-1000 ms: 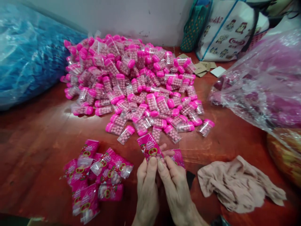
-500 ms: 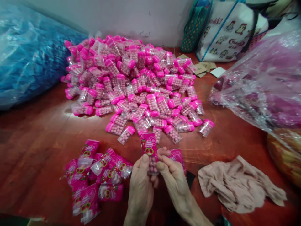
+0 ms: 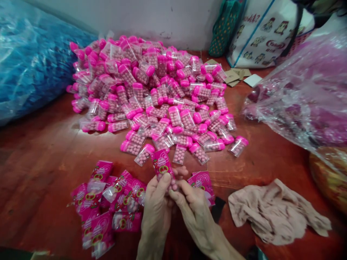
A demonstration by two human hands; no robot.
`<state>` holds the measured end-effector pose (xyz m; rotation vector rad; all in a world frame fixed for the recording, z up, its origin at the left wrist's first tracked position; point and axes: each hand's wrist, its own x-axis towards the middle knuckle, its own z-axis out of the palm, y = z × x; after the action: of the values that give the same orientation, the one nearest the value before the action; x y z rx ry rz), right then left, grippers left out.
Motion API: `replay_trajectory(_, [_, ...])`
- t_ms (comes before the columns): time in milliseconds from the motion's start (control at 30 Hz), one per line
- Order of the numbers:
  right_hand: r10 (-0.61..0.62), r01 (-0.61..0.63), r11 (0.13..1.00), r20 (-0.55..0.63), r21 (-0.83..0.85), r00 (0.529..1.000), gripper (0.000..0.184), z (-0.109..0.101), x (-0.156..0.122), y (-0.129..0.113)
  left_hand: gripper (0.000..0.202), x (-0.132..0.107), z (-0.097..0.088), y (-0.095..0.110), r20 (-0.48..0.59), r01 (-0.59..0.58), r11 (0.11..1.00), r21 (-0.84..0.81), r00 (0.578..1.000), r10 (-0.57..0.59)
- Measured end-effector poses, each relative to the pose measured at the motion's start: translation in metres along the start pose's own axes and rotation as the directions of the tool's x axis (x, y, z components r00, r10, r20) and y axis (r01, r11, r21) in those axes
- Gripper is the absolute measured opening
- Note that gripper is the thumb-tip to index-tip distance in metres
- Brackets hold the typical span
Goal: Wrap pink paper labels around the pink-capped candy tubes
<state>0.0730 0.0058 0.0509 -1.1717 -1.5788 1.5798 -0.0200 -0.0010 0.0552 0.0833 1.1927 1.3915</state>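
A small clear candy container [image 3: 165,169] is in both hands, its upper part covered by a pink printed sleeve and pink balls showing at its bottom end. It leans to the left. My left hand [image 3: 157,206] is closed around it with the thumb across its front. At its lower end, the thumb and fingers of my right hand [image 3: 193,209] pinch it; the fingertips are partly hidden. Beside my left hand lies a heap of sleeved candy containers [image 3: 100,224]. Flat pink sleeves [image 3: 203,182] rest just beyond my right hand.
A big pile of pink-capped candy containers [image 3: 173,117] spreads over the red table [image 3: 48,159]. Left stands a plastic bag of blue items [image 3: 32,68]; right, a clear bag with pink contents [image 3: 306,97]. A beige cloth [image 3: 273,213] lies front right, a white tote bag [image 3: 260,36] behind.
Both hands have shifted slightly left with the candy container. It has gone from upright to leaning left, and my right fingers sit closer around its lower end.
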Motion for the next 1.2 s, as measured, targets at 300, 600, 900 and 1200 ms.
replay_trajectory(300, [0.060, -0.052, 0.992, -0.065, 0.116, 0.996, 0.022, 0.001, 0.003, 0.015, 0.019, -0.008, 0.004, -0.009, -0.056, 0.099, 0.995, -0.019, 0.993, -0.099])
replay_trajectory(600, [0.082, -0.057, 0.958, -0.081, 0.282, 0.993, 0.028, 0.002, 0.005, 0.024, 0.024, -0.011, 0.000, -0.013, -0.020, 0.122, 0.992, -0.011, 0.992, -0.122])
replay_trajectory(900, [0.144, -0.125, 0.944, -0.039, 0.305, 0.989, 0.023, 0.002, 0.006, 0.016, 0.020, -0.015, -0.006, -0.010, 0.085, 0.130, 0.990, -0.061, 0.988, -0.125])
replay_trajectory(1200, [0.112, -0.104, 0.985, -0.049, 0.138, 0.992, 0.027, -0.016, 0.001, 0.006, 0.016, -0.025, -0.066, 0.025, -0.300, -0.302, 0.953, -0.022, 0.911, 0.282])
